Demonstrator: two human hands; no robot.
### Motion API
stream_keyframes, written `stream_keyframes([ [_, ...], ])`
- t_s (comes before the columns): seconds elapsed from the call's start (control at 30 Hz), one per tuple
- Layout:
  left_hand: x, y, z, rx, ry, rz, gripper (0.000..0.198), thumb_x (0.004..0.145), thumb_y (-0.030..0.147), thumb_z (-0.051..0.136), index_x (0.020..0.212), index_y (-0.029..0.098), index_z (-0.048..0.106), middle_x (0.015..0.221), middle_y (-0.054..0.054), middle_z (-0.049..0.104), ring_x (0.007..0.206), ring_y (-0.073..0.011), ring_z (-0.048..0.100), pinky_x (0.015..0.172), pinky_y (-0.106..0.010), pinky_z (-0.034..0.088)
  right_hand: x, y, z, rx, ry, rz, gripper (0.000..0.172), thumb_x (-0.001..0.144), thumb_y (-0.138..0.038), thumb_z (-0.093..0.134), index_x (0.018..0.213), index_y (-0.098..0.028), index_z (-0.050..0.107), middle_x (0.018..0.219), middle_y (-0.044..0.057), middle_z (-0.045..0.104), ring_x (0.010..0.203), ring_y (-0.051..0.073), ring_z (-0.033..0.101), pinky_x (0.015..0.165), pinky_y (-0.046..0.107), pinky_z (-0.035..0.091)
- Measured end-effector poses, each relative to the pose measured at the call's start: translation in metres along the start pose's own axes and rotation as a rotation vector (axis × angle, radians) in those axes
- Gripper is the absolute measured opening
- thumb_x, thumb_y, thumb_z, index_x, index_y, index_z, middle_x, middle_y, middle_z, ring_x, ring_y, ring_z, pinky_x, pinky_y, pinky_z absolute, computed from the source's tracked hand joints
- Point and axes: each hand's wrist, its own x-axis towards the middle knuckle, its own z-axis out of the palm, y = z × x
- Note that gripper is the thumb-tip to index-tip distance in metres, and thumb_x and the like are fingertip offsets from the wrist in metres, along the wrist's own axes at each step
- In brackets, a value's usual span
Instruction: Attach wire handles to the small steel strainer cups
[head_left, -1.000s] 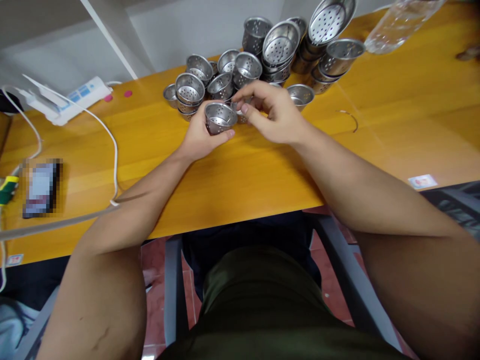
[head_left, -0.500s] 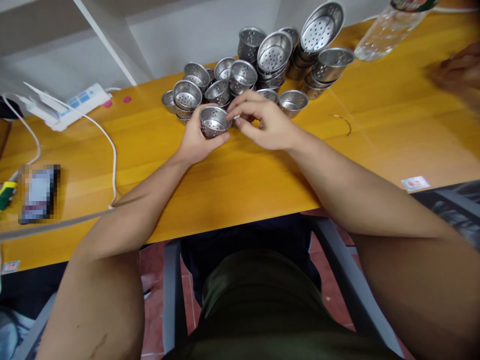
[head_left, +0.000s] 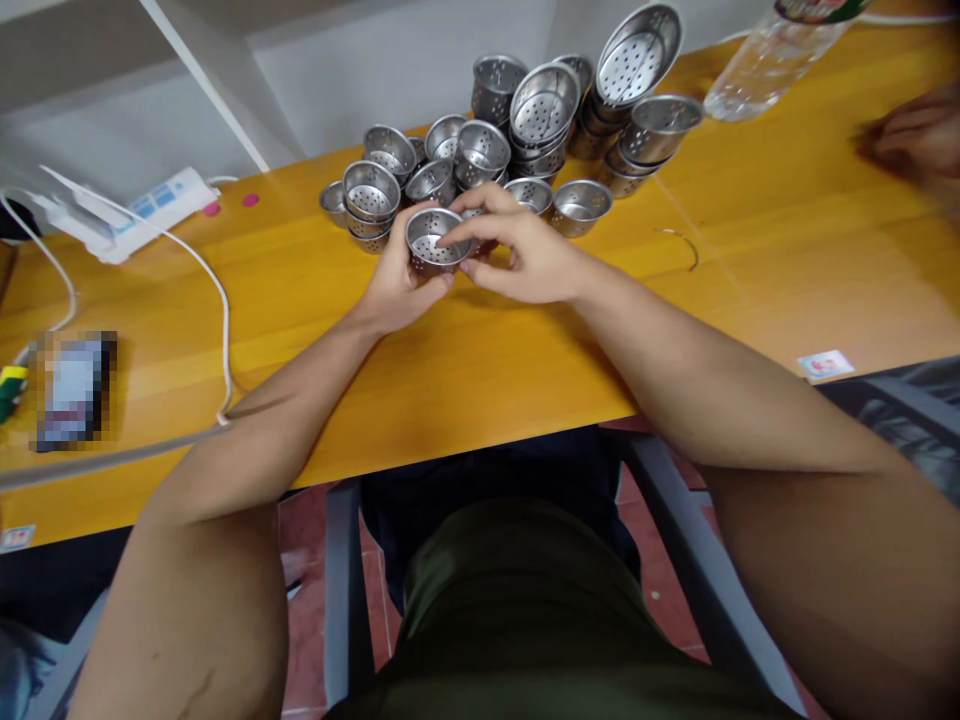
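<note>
A small perforated metal cup [head_left: 433, 247], shiny and round with a rolled rim, is between my hands in front of the pile. My left hand [head_left: 401, 280] is closed around its left side, thumb along the near wall. My right hand [head_left: 517, 240] grips its right rim, a finger reaching inside the cup and the thumb outside. Just behind are more cups of the same kind, among them a short stack [head_left: 371, 195] on the left and a single cup [head_left: 581, 207] on the right.
Tilted stacks of larger perforated cups [head_left: 641, 55] stand against the wall. A clear bottle [head_left: 772, 65] is behind on the right, near another person's blurred hand [head_left: 919, 135]. A white power strip [head_left: 154, 215], cable [head_left: 221, 330] and blurred-out phone-like object [head_left: 75, 390] lie left on the table [head_left: 465, 370].
My right hand has moved slightly left, and its finger now reaches over the rim into the cup. The cup has shifted a little to the right in my left hand.
</note>
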Motion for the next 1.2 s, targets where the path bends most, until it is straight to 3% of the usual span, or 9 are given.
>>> stream_keyframes([
  [0.17, -0.003, -0.013, 0.0, 0.074, 0.078, -0.139, 0.092, 0.127, 0.084, 0.075, 0.198, 0.048, 0.029, 0.182, -0.016, 0.065, 0.133, -0.0263, 0.092, 0.103, -0.04, 0.082, 0.002, -0.01, -0.024, -0.067, 0.097, 0.184, 0.06, 0.108, -0.094, 0.091, 0.138, -0.042, 0.093, 0.156, 0.013, 0.082, 0.142, 0.047, 0.076, 0.119, 0.067, 0.074],
  [0.33, -0.007, -0.015, -0.006, 0.077, 0.112, -0.115, 0.081, 0.126, 0.088, 0.072, 0.191, 0.049, 0.044, 0.183, -0.016, 0.064, 0.107, -0.019, 0.085, 0.079, -0.031, 0.074, 0.004, -0.017, -0.045, -0.174, 0.087, 0.374, 0.065, 0.111, -0.101, 0.08, 0.144, -0.047, 0.094, 0.153, 0.01, 0.086, 0.153, 0.044, 0.063, 0.126, 0.062, 0.068],
  [0.47, -0.006, -0.006, -0.01, 0.122, 0.105, -0.083, 0.07, 0.127, 0.088, 0.068, 0.181, 0.045, 0.058, 0.176, -0.015, 0.062, 0.102, -0.0177, 0.083, 0.079, -0.031, 0.071, 0.003, -0.008, -0.044, -0.188, 0.062, 0.362, 0.062, 0.106, -0.101, 0.083, 0.136, -0.048, 0.095, 0.152, 0.01, 0.085, 0.158, 0.048, 0.065, 0.127, 0.066, 0.067],
  [0.67, -0.002, 0.006, -0.01, 0.175, 0.092, -0.051, 0.06, 0.13, 0.081, 0.069, 0.171, 0.037, 0.066, 0.173, -0.015, 0.064, 0.099, -0.0149, 0.082, 0.079, -0.028, 0.069, 0.004, -0.006, -0.038, -0.179, 0.041, 0.46, 0.056, 0.105, -0.102, 0.077, 0.133, -0.057, 0.096, 0.128, 0.01, 0.088, 0.148, 0.046, 0.063, 0.123, 0.067, 0.062],
  [0.77, -0.001, 0.007, -0.011, 0.175, 0.098, -0.043, 0.057, 0.13, 0.077, 0.072, 0.17, 0.036, 0.067, 0.172, -0.015, 0.066, 0.097, -0.0139, 0.081, 0.077, -0.027, 0.068, 0.004, -0.011, -0.039, -0.19, 0.043, 0.474, 0.039, 0.109, -0.083, 0.084, 0.135, -0.055, 0.094, 0.141, 0.009, 0.086, 0.145, 0.043, 0.065, 0.125, 0.064, 0.061],
  [0.93, -0.001, 0.006, -0.011, 0.17, 0.102, -0.015, 0.057, 0.13, 0.077, 0.071, 0.17, 0.036, 0.067, 0.171, -0.015, 0.066, 0.095, -0.0132, 0.079, 0.074, -0.026, 0.066, 0.004, -0.016, -0.06, -0.327, 0.145, 0.458, 0.027, 0.114, -0.031, 0.085, 0.141, -0.034, 0.09, 0.173, 0.015, 0.072, 0.134, 0.03, 0.078, 0.126, 0.049, 0.066],
  [1.03, -0.001, 0.007, -0.011, 0.188, 0.09, -0.046, 0.056, 0.129, 0.075, 0.073, 0.169, 0.036, 0.067, 0.171, -0.015, 0.065, 0.096, -0.014, 0.079, 0.079, -0.03, 0.069, -0.001, -0.015, -0.089, -0.539, 0.344, 0.604, 0.026, 0.114, -0.008, 0.073, 0.124, -0.027, 0.088, 0.148, 0.015, 0.085, 0.116, 0.028, 0.082, 0.111, 0.044, 0.069],
  [1.1, -0.002, 0.009, -0.01, 0.194, 0.083, -0.067, 0.055, 0.128, 0.073, 0.076, 0.169, 0.036, 0.068, 0.172, -0.015, 0.065, 0.096, -0.0147, 0.079, 0.083, -0.032, 0.071, -0.007, -0.013, -0.109, -0.64, 0.294, 0.719, 0.027, 0.115, -0.004, 0.071, 0.118, -0.026, 0.087, 0.123, 0.012, 0.089, 0.105, 0.028, 0.08, 0.099, 0.042, 0.064],
  [1.2, -0.002, 0.012, -0.011, 0.192, 0.075, -0.087, 0.057, 0.128, 0.075, 0.074, 0.169, 0.037, 0.068, 0.173, -0.015, 0.066, 0.101, -0.0169, 0.082, 0.091, -0.035, 0.075, -0.015, -0.011, -0.13, -0.615, 0.014, 0.845, 0.016, 0.115, -0.006, 0.079, 0.112, -0.02, 0.084, 0.117, 0.013, 0.09, 0.094, 0.023, 0.07, 0.086, 0.039, 0.053],
])
